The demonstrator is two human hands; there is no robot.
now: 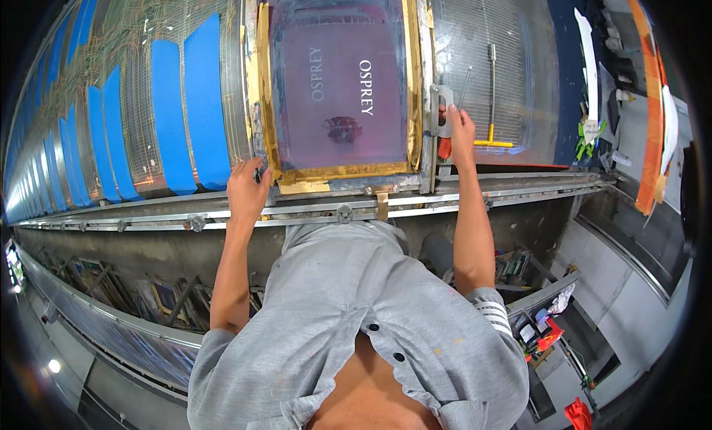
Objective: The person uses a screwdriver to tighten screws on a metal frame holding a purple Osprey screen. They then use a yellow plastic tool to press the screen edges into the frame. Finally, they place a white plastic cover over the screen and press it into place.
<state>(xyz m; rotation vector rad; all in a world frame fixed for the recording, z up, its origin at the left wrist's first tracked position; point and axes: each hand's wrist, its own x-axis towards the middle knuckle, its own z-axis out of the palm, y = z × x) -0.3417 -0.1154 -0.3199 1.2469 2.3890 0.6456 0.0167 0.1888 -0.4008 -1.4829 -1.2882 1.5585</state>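
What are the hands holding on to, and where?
Both grip the screen frame: the left hand at its near left corner, the right hand on a metal bracket on its right side.

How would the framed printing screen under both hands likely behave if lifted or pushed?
The printing screen probably lifts stiffly, since its frame is metal. Its thin purple mesh looks fragile to pokes. With the left hand and right hand at opposite sides, it seems bulky.

Blue fabric panels (200, 103) are laid in a long row along the bench (519, 81) to the left. A metal T-shaped tool with a yellow crossbar (492, 96) is seen lying on the bare mesh-patterned stretch to the right. Metal rails (519, 189) are run along the near edge. Framed screens (167, 296) are stored on a rack below.
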